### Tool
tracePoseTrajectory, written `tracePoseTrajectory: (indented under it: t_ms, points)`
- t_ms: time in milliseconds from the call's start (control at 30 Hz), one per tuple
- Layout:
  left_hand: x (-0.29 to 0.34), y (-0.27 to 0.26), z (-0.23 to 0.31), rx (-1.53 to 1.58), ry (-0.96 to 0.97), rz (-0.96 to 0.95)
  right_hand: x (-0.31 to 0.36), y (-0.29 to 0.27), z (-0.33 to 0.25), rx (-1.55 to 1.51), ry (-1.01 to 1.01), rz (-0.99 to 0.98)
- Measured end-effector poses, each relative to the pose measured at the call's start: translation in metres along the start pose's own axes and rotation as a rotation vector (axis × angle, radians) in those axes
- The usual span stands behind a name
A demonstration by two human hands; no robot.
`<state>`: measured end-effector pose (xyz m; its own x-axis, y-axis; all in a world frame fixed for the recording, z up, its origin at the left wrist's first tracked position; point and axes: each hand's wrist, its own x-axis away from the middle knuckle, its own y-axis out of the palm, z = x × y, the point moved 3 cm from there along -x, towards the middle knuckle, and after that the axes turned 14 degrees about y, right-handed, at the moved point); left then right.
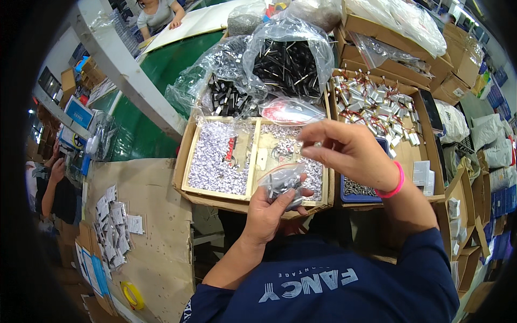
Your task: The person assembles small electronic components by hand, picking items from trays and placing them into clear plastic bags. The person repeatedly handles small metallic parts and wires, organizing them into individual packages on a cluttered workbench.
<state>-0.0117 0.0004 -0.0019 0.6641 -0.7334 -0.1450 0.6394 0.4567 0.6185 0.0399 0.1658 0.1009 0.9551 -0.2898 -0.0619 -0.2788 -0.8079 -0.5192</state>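
Clear plastic bag [284, 178], with dark small parts inside, over the near side of a divided wooden tray [215, 192]. Left to right, with the bag as clock centre: at ten o'clock, white pieces [215, 156] fill the left compartment; at seven, the left hand [266, 212] pinches the bag between thumb and fingers; at two, the right hand [353, 151] hangs with fingers curled, thumb parted from forefinger, nothing visible between; at three, a blue bin [358, 199] holds small metal pieces [358, 188]. Hazard, as judged: a slackened left pinch or tilted bag could spill the dark parts among the white pieces.
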Motion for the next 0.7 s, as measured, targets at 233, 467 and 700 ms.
tracePoseTrajectory:
  t_ms: [233,467,700]
  points:
    - [-0.002,0.002,-0.001,0.048,-0.005,-0.121,0.025,0.019,0.020,-0.298,0.132,-0.021]
    - [-0.001,0.000,0.000,0.049,-0.026,-0.232,0.029,0.022,0.005,-0.164,-0.066,0.160]
    - [-0.014,-0.002,0.025,-0.131,0.414,-0.241,0.027,0.027,-0.006,-0.061,-0.099,0.128]
